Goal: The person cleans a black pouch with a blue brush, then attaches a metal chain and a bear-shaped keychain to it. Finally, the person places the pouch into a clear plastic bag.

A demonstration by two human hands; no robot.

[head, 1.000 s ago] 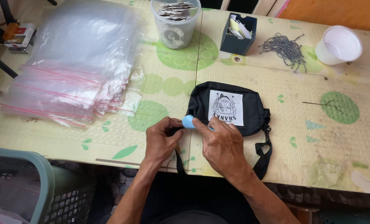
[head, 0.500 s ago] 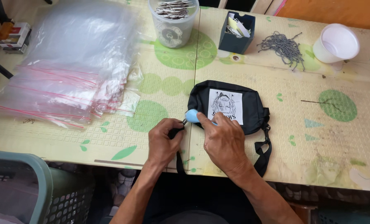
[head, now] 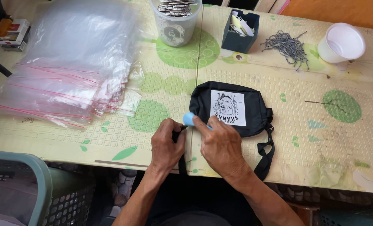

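1. The left hand (head: 166,144) pinched the black strap (head: 181,157) at the corner of the black pouch (head: 232,108), fingers pressed together.
2. The right hand (head: 221,144) held a small light-blue object (head: 188,119) between thumb and forefinger, just above the left hand's pinch and touching the pouch's left edge.
3. The pouch lay flat on the table (head: 312,138), just beyond both hands.
4. A stack of clear zip bags (head: 69,71) lay well to the left of the grip.
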